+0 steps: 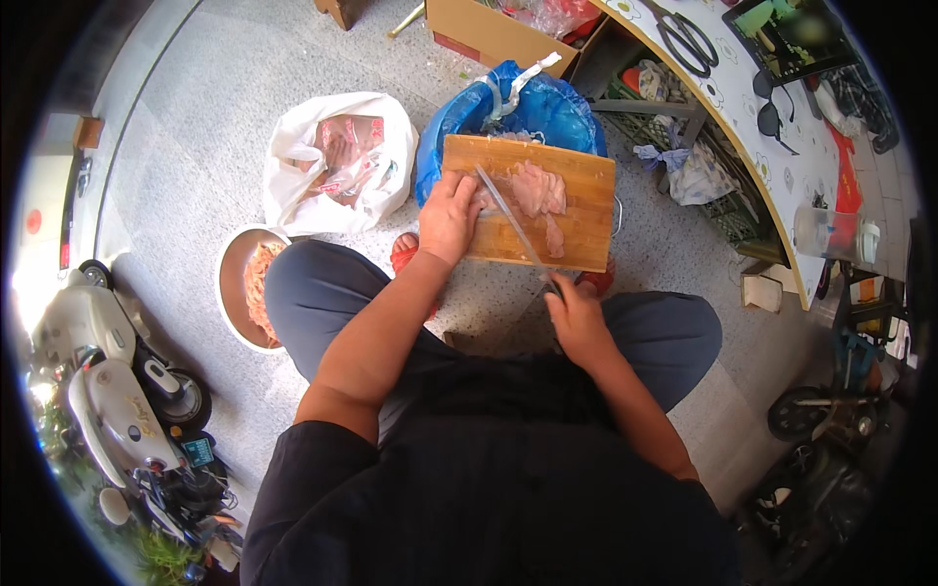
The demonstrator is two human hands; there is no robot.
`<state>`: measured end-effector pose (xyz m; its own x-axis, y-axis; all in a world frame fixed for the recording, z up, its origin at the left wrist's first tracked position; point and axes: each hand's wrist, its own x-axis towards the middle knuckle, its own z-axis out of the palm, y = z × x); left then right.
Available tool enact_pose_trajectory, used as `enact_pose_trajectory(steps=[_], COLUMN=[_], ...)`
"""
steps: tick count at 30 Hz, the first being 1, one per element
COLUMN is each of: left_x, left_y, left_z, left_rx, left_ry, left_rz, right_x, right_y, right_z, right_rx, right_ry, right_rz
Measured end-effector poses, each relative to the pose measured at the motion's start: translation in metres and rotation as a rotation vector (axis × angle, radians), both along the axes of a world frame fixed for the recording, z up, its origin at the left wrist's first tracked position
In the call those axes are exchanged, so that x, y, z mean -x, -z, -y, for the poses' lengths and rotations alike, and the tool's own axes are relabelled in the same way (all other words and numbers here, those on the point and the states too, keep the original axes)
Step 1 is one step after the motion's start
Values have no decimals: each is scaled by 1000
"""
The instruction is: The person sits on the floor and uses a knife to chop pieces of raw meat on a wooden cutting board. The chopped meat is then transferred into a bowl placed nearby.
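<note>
A wooden cutting board [588, 245] lies before me, its far part over a bin lined with a blue plastic bag [435, 150]. My left hand [448, 217] rests at the board's left side, its fingertips on a piece of raw meat [484, 201] that they partly cover. In my right hand [577, 316] is the handle of a long, narrow knife [516, 223]. Its blade slants across the board, close beside the left fingertips. Right of the blade lies a pile of pale raw meat slices [540, 189], with a smaller strip [554, 236] below it.
A white plastic bag [282, 194] holding clear packaging stands left of the bin. By my left knee is a bowl [229, 293] of cut meat [262, 293]. A cardboard box [469, 33] stands beyond. Scissors [683, 40] and sunglasses [768, 117] lie on the table [788, 172] at right.
</note>
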<state>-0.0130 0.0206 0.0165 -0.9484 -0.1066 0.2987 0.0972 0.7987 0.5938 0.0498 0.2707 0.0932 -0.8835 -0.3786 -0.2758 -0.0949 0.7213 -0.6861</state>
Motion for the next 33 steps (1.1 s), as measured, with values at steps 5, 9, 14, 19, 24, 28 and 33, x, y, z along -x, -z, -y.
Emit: enact_pose_trajectory(steps=[5, 9, 14, 19, 24, 28, 33], left_x=[0, 6, 4, 1, 1, 7, 5], left_y=[-1, 2, 5, 1, 1, -1, 3], left_z=[0, 3, 3, 0, 1, 1, 3], left_rx=[-1, 9, -21, -23, -41, -38, -64], left_ry=[20, 21, 2, -4, 37, 18, 29], left_rz=[-22, -11, -36, -22, -10, -26, -36], right_x=[37, 44, 3, 0, 48, 52, 7], right_y=[24, 42, 28, 9, 28, 55, 25], right_z=[50, 50, -17, -5, 47, 48, -13], right_rx=[112, 112, 2, 32, 88, 54, 4], right_ry=[68, 88, 51, 37, -26, -20, 4], right_rz=[16, 37, 43, 47, 11, -140, -67])
